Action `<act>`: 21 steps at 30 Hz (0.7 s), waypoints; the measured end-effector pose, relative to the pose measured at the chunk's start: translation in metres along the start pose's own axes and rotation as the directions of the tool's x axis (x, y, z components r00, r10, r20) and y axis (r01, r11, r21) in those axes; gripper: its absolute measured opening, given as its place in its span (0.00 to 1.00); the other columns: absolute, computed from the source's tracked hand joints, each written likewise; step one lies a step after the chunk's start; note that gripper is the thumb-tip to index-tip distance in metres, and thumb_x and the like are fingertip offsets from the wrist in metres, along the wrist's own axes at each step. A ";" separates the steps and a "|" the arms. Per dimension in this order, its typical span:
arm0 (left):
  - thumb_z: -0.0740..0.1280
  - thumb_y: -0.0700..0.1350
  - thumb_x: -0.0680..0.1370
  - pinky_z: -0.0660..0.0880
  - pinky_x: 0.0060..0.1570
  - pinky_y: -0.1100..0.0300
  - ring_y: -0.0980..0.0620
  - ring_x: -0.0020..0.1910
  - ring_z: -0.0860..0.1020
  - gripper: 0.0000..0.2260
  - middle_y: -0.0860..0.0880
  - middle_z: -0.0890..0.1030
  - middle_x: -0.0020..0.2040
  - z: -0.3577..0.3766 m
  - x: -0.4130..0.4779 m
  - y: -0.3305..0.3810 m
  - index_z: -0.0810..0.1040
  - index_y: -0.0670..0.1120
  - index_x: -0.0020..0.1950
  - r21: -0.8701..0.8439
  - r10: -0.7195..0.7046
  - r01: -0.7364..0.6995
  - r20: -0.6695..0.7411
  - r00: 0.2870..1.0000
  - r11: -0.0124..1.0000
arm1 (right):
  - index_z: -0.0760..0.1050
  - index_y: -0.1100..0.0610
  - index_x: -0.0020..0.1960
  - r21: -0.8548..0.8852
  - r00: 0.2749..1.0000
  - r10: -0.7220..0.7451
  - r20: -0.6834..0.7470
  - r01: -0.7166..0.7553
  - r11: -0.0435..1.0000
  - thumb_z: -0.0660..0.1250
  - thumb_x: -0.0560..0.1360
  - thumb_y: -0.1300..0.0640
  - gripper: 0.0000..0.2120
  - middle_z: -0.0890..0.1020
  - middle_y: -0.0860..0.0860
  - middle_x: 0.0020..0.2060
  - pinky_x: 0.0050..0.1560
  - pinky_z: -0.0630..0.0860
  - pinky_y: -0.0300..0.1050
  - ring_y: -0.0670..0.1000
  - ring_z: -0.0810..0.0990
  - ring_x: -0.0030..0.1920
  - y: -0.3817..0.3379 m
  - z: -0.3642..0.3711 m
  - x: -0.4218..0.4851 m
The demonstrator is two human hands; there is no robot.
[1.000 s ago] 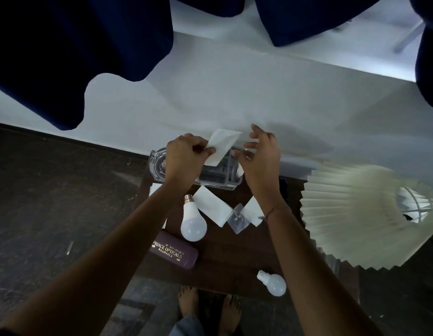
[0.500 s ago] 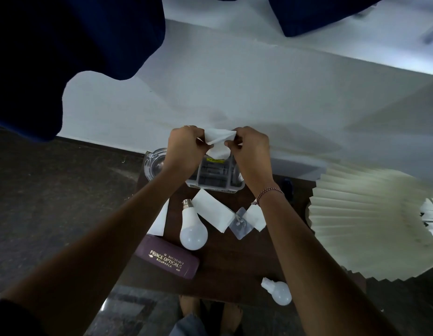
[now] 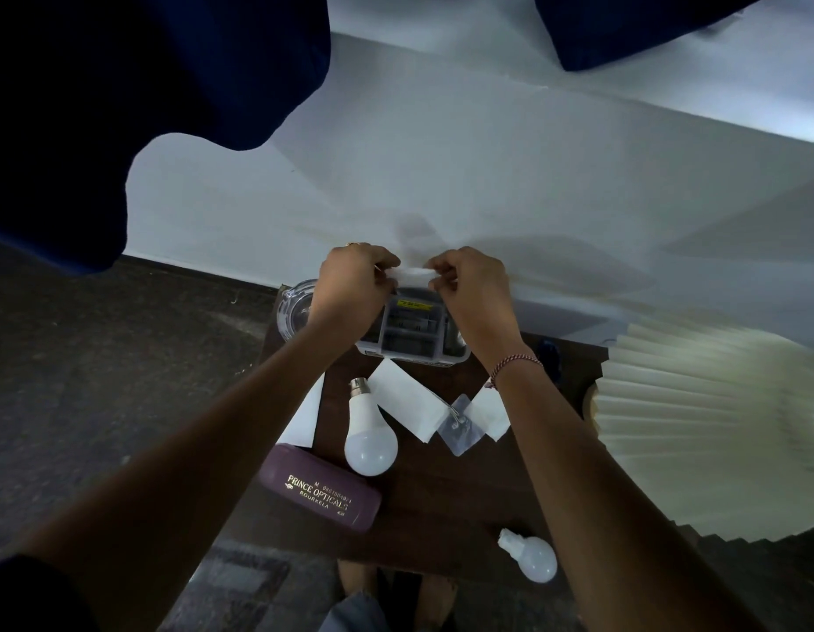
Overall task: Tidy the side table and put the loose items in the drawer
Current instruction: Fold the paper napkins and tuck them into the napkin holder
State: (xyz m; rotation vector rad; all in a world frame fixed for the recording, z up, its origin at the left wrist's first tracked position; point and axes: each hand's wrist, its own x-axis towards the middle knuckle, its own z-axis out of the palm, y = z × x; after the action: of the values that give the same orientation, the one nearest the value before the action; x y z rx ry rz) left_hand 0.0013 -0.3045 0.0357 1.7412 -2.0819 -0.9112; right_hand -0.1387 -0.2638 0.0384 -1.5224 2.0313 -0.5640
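Note:
My left hand [image 3: 350, 285] and my right hand [image 3: 473, 289] both pinch a small white paper [image 3: 412, 273], folded into a narrow strip, above the far edge of the dark wooden side table [image 3: 441, 508]. Under the hands stands a clear plastic organiser box [image 3: 412, 339]. On the table lie a large white bulb [image 3: 368, 435], a white paper slip [image 3: 409, 403], a small clear packet [image 3: 457, 426], another white slip [image 3: 489, 412], a maroon spectacle case [image 3: 321, 490] and a small bulb [image 3: 533, 556] near the front edge.
A glass ashtray [image 3: 295, 312] sits at the table's far left corner. A pleated cream lampshade [image 3: 715, 426] covers the right side. A white sheet [image 3: 305, 417] hangs off the left edge. White wall behind, dark curtain [image 3: 122, 107] upper left, my feet below.
The paper was flat in my left hand a second ago; both hands have since closed together on it and folded it down into a narrow strip.

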 end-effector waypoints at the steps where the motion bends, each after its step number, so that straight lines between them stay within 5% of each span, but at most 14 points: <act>1: 0.67 0.38 0.73 0.73 0.50 0.61 0.48 0.48 0.80 0.12 0.45 0.83 0.51 0.000 -0.002 -0.001 0.81 0.45 0.56 0.000 0.008 -0.008 -0.008 1.000 1.000 | 0.78 0.57 0.56 -0.008 1.000 -0.005 0.013 0.005 1.000 0.66 0.74 0.64 0.11 0.81 0.54 0.52 0.56 0.77 0.43 0.48 0.78 0.49 0.000 0.000 -0.001; 6: 0.66 0.39 0.74 0.70 0.49 0.63 0.48 0.48 0.79 0.12 0.45 0.83 0.48 -0.004 -0.021 0.002 0.80 0.44 0.56 -0.049 0.019 -0.026 -0.138 0.990 0.998 | 0.76 0.56 0.60 -0.067 0.996 -0.071 -0.057 0.067 0.996 0.66 0.74 0.64 0.15 0.78 0.53 0.56 0.60 0.75 0.43 0.49 0.77 0.54 -0.005 -0.012 -0.010; 11: 0.64 0.39 0.76 0.71 0.38 0.75 0.62 0.37 0.76 0.06 0.56 0.79 0.39 0.012 -0.082 0.018 0.80 0.46 0.49 -0.402 -0.304 0.219 -0.160 0.939 0.889 | 0.78 0.57 0.54 0.031 0.958 -0.147 -0.247 0.159 0.987 0.64 0.77 0.60 0.08 0.82 0.52 0.48 0.44 0.71 0.25 0.43 0.77 0.44 -0.014 -0.022 -0.056; 14: 0.63 0.38 0.77 0.78 0.41 0.58 0.52 0.41 0.79 0.07 0.49 0.81 0.42 0.043 -0.129 0.026 0.78 0.48 0.46 -0.665 -0.549 0.448 0.068 0.833 0.597 | 0.80 0.58 0.54 0.087 0.961 -0.190 -0.203 0.211 0.974 0.65 0.76 0.60 0.08 0.84 0.52 0.42 0.39 0.70 0.24 0.39 0.75 0.38 -0.011 -0.015 -0.095; 18: 0.59 0.37 0.78 0.75 0.45 0.57 0.48 0.45 0.79 0.10 0.46 0.81 0.44 0.082 -0.170 0.034 0.78 0.43 0.53 -0.775 -0.710 0.607 0.326 0.625 0.179 | 0.78 0.59 0.57 0.160 0.995 -0.099 -0.013 0.100 0.982 0.63 0.77 0.61 0.11 0.84 0.53 0.51 0.54 0.78 0.40 0.47 0.81 0.51 0.006 0.002 -0.124; 21: 0.58 0.40 0.79 0.73 0.47 0.57 0.49 0.45 0.78 0.10 0.47 0.79 0.43 0.099 -0.177 0.032 0.77 0.45 0.55 -0.748 -0.743 0.662 0.420 0.522 0.042 | 0.76 0.58 0.61 0.055 0.983 -0.049 0.179 0.040 0.998 0.59 0.79 0.62 0.13 0.81 0.54 0.56 0.58 0.74 0.38 0.48 0.79 0.54 0.022 0.015 -0.128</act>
State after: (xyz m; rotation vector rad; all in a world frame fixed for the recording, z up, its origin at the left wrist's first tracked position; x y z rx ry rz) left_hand -0.0397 -0.1041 0.0118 1.9647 -0.1752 -1.6801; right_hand -0.1166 -0.1350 0.0344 -1.5340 1.8370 -0.4727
